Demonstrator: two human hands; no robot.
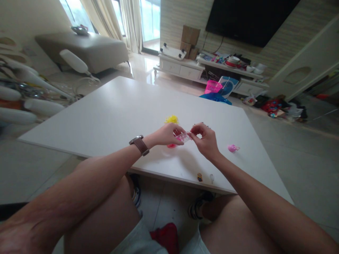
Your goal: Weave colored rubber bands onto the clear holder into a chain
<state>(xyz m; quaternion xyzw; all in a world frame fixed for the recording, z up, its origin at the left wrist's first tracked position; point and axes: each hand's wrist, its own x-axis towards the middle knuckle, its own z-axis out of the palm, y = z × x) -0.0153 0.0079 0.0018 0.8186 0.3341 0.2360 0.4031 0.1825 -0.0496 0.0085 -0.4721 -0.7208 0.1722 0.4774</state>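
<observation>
Fingers of the left hand (169, 134) grip a clear-and-pink plastic piece (184, 137) over the tabletop (127, 113) while the right hand (208, 140) pinches its other end. It looks light, stiff and slick, maybe crackable, best held by its sides. Farther off, I can't make out what the pink basket (212, 86) holds.

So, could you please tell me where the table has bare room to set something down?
The table's widest bare patch stretches from the left hand to the left corner; another lies beyond the yellow pile, toward the far edge. Around that hand, the right hand and the pinkish clear object it is crowded; a small yellow figure lies near the front edge.
</observation>
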